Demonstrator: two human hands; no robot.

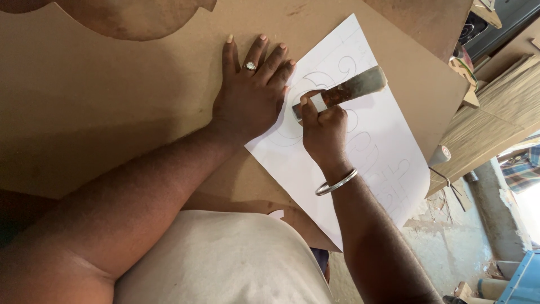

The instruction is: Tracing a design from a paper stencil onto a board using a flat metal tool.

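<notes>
Left hand [250, 93] spread flat, pinning white paper [365, 152] to brown board [112, 101]; right hand [323, 126] gripping rusty scraper [346, 90], long axis slanting away rightward, just beside left fingertips.

A wood-grain board [495, 121] leans beside a blue crate [520, 281].

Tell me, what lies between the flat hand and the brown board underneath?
In the head view, the left hand lies mostly on the bare board; only its fingertips have the white paper sheet beneath.
</notes>
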